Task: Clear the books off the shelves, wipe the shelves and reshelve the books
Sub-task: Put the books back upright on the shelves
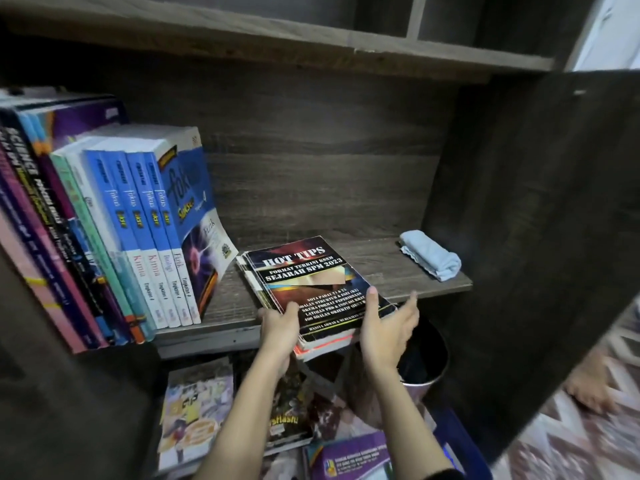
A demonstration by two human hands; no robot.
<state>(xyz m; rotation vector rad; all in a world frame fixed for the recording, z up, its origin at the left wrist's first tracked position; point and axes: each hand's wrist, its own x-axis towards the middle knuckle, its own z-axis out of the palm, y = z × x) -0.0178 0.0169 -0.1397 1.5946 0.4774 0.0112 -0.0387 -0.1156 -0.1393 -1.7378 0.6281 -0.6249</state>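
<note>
Plainly, a stack (311, 282) of thin books was held by both hands. It lay flat on the shelf (381, 275), with its near end jutting out past the front edge. Its top cover was dark and printed with the words HOT TIPS in white. The near left corner was gripped by the left hand (278, 329), thumb laid on the cover and fingers tucked beneath. The near right corner was clasped by the right hand (388, 329): the thumb was pressed on the cover and the palm was set against the stack's edge. Its fingers were stretched out past the right side, so how far they reached under could not be told.

Left of the stack, a row (138, 237) of books was stood upright, spines outward. Several spines were blue and white, and the last book was leaned slightly toward the stack without touching it. A folded pale blue cloth (431, 254) was left at the right end of the same shelf, well apart from the stack.

Below the shelf, loose books (197, 410) were spread flat. A dark bin (424, 355) was seen just under the right hand. An open door (536, 237) was hung at the right, with a patterned rug (588, 448) beyond it.
</note>
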